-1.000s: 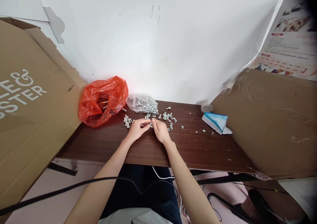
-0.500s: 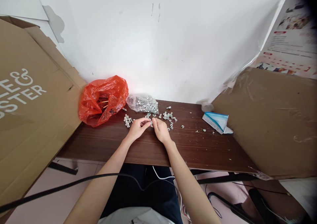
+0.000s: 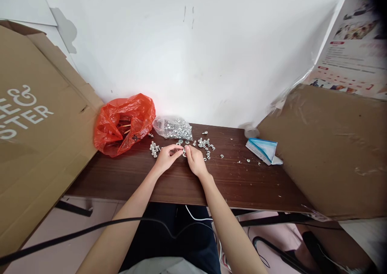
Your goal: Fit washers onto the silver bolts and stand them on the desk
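My left hand (image 3: 166,158) and my right hand (image 3: 194,161) meet fingertip to fingertip over the dark wooden table (image 3: 127,177). Both are closed in a pinch on a small metal piece (image 3: 183,153), too small to name surely, perhaps a bolt or a nut. Loose silver nuts and washers (image 3: 207,148) lie scattered just beyond my right hand. A small group of upright bolts (image 3: 154,147) stands beyond my left hand.
A clear bag of metal hardware (image 3: 173,128) and a red plastic bag (image 3: 123,122) sit at the table's back by the white wall. A blue and white packet (image 3: 263,150) lies at the right. Cardboard sheets (image 3: 36,137) flank both sides. Cables hang below the table.
The hands stay pinched together in the same place. The view has shifted very slightly; nothing else has moved.
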`<state>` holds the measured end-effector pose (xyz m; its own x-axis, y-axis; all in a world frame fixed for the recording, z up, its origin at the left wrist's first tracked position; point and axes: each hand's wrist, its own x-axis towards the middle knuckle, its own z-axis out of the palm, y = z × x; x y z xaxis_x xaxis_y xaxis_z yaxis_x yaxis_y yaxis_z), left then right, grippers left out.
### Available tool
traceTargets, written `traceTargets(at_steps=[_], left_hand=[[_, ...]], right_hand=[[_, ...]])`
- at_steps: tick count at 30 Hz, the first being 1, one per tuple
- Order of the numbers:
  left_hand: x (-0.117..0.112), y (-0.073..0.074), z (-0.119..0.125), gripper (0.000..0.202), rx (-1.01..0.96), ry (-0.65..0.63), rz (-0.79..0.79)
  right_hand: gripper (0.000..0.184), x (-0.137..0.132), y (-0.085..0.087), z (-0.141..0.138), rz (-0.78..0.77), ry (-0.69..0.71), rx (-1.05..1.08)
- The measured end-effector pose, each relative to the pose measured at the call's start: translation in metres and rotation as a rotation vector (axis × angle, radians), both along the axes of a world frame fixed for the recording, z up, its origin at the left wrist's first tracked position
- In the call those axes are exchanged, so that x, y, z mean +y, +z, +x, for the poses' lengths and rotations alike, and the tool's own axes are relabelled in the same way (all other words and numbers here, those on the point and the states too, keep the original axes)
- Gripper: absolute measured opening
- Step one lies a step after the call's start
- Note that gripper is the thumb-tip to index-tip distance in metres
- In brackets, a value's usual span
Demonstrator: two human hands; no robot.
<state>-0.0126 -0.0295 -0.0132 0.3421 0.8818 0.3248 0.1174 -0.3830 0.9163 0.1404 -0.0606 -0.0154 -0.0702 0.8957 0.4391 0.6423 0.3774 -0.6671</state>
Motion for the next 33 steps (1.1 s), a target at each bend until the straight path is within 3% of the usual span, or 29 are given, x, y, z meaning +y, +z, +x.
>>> traceTargets(at_steps=[11, 18, 25, 33], left_hand=[[-0.0006, -0.0011, 0.0006, 0.031, 0.026, 0.002, -0.012], [0.0015, -0.0036, 0.0003, 0.031, -0.015, 0.015, -0.023], [0.0027, -0.0071, 0.0004, 0.031, 0.039, 0.021, -0.025], [0.0034, -0.0063, 0.0007, 0.028, 0.009, 0.026, -0.013]], right_hand=[[0.038, -0.0001, -0.0004, 0.0007, 0.016, -0.023, -0.007], [0.030, -0.0005, 0.0023, -0.0001, 0.013, -0.029, 0.096], [0.039, 0.0021, -0.0010, 0.0010, 0.050, -0.038, 0.053], [0.036, 0.0006, 0.0020, -0.0001, 0.033, -0.016, 0.047]])
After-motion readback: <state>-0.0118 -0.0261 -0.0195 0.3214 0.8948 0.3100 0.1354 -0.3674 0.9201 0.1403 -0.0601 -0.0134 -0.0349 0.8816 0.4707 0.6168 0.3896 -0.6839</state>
